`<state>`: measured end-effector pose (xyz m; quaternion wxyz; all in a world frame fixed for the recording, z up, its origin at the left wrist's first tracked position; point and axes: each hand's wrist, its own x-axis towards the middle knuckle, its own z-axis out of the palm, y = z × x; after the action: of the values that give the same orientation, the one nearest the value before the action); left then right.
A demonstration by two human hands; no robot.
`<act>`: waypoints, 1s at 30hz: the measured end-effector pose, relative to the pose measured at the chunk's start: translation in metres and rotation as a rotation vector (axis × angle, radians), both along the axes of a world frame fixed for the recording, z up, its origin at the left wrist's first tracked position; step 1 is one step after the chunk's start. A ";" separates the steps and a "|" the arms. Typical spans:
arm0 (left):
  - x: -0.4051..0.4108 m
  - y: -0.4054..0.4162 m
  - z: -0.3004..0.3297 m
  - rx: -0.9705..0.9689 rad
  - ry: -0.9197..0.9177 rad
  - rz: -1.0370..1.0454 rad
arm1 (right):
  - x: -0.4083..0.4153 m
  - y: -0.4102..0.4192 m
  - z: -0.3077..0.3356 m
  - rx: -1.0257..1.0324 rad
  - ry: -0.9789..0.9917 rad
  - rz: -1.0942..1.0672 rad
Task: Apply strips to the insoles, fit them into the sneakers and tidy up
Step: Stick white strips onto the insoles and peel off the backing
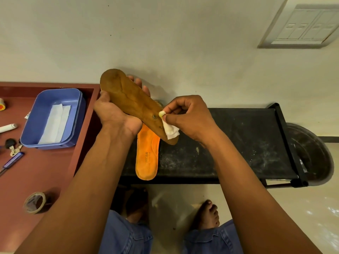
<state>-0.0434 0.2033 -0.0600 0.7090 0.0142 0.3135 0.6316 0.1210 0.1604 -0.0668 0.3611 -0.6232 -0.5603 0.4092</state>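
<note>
Early going: your left hand [117,114] grips the brown insole [135,103], right hand [185,118] pinches a white strip [171,130] at its heel; orange insole [147,156] on the bench's near edge awaits, sneakers unseen.

keys [12,147], tape roll [35,202], marker [8,127]

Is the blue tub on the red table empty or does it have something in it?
Not empty. The blue tub has no lid on, and white strips lie flat on its bottom.

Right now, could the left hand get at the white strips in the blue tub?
Probably not freely: the left hand grips the brown insole. The path to the white strips in the open blue tub looks clear, once it lets go.
</note>
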 end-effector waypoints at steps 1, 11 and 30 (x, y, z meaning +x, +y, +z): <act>0.001 0.000 0.000 -0.006 -0.008 -0.003 | 0.002 0.000 0.000 -0.025 0.037 0.000; 0.025 -0.008 -0.001 0.096 0.125 -0.230 | 0.004 0.002 0.000 -0.006 0.089 -0.122; 0.027 -0.010 -0.003 0.010 0.031 -0.111 | 0.003 -0.001 0.001 0.003 -0.036 0.075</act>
<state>-0.0166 0.1936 -0.0635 0.7378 0.0447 0.3198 0.5927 0.1237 0.1599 -0.0658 0.3363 -0.6083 -0.5904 0.4103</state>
